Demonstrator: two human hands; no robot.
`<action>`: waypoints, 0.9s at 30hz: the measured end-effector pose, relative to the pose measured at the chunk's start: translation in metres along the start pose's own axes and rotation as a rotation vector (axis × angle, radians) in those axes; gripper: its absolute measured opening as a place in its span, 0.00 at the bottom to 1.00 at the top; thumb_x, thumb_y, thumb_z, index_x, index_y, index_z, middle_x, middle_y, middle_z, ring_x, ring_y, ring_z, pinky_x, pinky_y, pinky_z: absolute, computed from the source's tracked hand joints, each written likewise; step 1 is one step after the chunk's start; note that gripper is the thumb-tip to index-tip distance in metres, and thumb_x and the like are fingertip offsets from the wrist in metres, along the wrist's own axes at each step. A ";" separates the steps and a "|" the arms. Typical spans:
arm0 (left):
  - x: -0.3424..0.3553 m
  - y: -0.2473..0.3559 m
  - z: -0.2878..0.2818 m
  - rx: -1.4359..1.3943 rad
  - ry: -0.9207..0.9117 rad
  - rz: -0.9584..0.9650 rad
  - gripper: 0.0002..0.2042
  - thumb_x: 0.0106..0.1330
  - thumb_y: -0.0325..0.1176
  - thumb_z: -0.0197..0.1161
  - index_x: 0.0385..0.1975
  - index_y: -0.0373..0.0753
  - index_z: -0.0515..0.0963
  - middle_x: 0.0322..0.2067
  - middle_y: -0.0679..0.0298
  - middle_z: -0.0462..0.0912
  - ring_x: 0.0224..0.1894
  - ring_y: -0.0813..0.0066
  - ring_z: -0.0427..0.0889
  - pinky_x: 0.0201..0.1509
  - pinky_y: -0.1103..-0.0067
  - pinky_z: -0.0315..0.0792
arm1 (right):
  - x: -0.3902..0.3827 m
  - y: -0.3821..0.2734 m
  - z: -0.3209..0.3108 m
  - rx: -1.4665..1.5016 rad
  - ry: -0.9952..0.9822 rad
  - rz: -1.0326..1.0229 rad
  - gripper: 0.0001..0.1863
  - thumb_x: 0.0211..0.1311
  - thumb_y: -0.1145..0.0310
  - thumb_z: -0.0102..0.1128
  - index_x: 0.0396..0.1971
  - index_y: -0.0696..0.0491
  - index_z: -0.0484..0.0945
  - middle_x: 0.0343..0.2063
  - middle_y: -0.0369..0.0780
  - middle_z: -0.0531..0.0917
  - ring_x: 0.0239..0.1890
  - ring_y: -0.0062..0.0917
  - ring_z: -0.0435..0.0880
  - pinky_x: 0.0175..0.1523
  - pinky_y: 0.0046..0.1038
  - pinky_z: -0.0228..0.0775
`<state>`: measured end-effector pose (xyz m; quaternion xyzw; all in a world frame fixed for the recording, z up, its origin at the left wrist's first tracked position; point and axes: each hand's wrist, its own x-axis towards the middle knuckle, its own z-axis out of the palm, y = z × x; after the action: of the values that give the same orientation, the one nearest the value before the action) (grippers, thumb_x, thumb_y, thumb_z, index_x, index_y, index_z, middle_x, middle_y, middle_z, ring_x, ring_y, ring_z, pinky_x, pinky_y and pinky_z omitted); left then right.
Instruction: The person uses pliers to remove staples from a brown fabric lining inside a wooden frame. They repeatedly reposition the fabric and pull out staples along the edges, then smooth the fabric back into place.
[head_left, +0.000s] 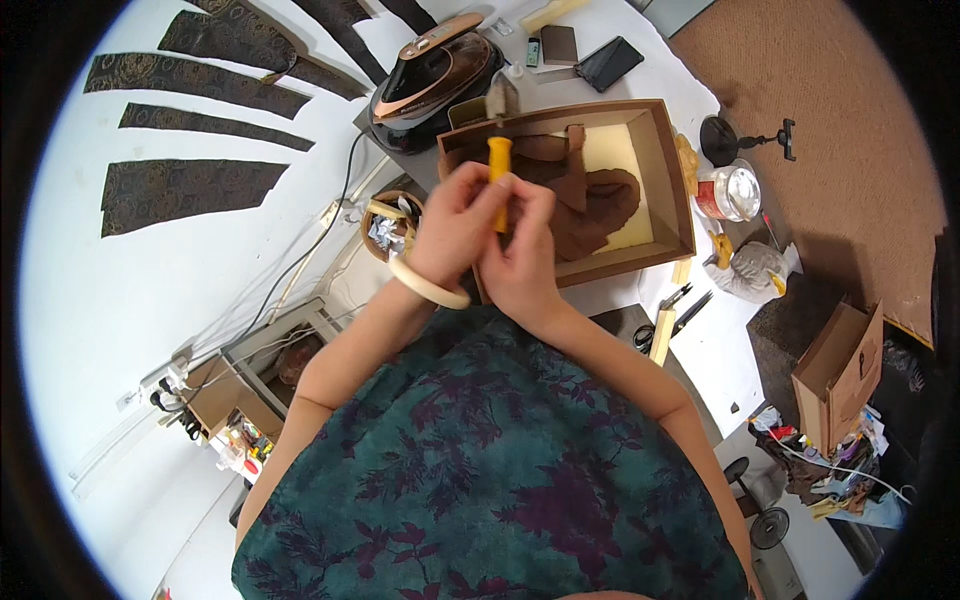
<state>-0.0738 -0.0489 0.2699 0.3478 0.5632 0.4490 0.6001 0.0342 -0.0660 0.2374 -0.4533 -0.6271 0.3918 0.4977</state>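
Observation:
Both hands meet over the near left side of an open brown box [668,165]. Between them stands a tool with a yellow handle [499,150]; its greyish far end is blurred, so its kind cannot be made out. My left hand [452,225], with a cream bangle at the wrist, has its fingers closed at the handle. My right hand [522,245] is closed on the handle's lower part, beside the left. Inside the box, brown fabric pieces [600,205] lie loosely over a pale yellow pad [612,150]. My hands hide the box's near left corner.
A black and copper iron [435,80] rests on its base beyond the box. Dark patterned strips [190,195] lie at the left. A phone [608,64] is at the back; a clear jar [735,193], scissors [645,340] and a plastic bag [755,272] lie to the right.

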 end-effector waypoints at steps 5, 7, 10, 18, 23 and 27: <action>0.044 0.030 -0.092 0.340 -0.055 -0.066 0.10 0.73 0.36 0.56 0.40 0.34 0.76 0.27 0.65 0.81 0.21 0.78 0.80 0.24 0.83 0.73 | 0.011 -0.026 -0.006 0.024 -0.268 0.052 0.35 0.52 0.71 0.68 0.60 0.59 0.62 0.44 0.48 0.77 0.42 0.37 0.80 0.49 0.34 0.73; 0.070 0.038 -0.126 0.594 -0.035 -0.069 0.10 0.73 0.35 0.57 0.41 0.33 0.78 0.22 0.69 0.77 0.16 0.86 0.71 0.18 0.87 0.65 | 0.000 -0.013 -0.024 -0.017 -0.182 0.048 0.33 0.53 0.71 0.68 0.59 0.60 0.64 0.45 0.47 0.77 0.44 0.35 0.79 0.51 0.33 0.73; 0.111 0.035 -0.146 0.934 -0.106 -0.019 0.11 0.72 0.35 0.58 0.37 0.32 0.79 0.20 0.69 0.76 0.16 0.85 0.68 0.19 0.83 0.62 | -0.018 -0.005 -0.072 -0.140 -0.015 0.162 0.28 0.59 0.72 0.66 0.58 0.59 0.68 0.45 0.44 0.79 0.44 0.28 0.80 0.52 0.30 0.74; 0.184 -0.007 -0.146 1.171 -0.395 -0.160 0.14 0.67 0.37 0.60 0.25 0.31 0.81 0.15 0.60 0.79 0.15 0.75 0.76 0.19 0.75 0.69 | -0.122 0.022 -0.219 -0.515 0.721 0.388 0.08 0.69 0.71 0.57 0.43 0.58 0.76 0.34 0.38 0.81 0.36 0.20 0.77 0.45 0.24 0.71; 0.216 -0.038 -0.140 1.039 -0.418 -0.305 0.14 0.70 0.40 0.61 0.29 0.34 0.79 0.17 0.67 0.77 0.16 0.80 0.73 0.18 0.82 0.67 | -0.264 0.102 -0.264 -0.771 0.759 0.757 0.05 0.63 0.73 0.59 0.35 0.57 0.81 0.28 0.44 0.85 0.28 0.29 0.84 0.36 0.30 0.76; 0.214 -0.039 -0.126 0.994 -0.356 -0.343 0.18 0.69 0.46 0.62 0.28 0.35 0.80 0.18 0.66 0.78 0.16 0.81 0.72 0.18 0.82 0.67 | -0.308 0.139 -0.252 -0.818 0.615 0.829 0.06 0.60 0.73 0.60 0.34 0.57 0.82 0.29 0.48 0.84 0.30 0.40 0.85 0.37 0.36 0.77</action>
<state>-0.2004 0.1254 0.1402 0.5629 0.6460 -0.0408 0.5140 0.3341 -0.3122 0.0735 -0.9012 -0.3281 0.1336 0.2497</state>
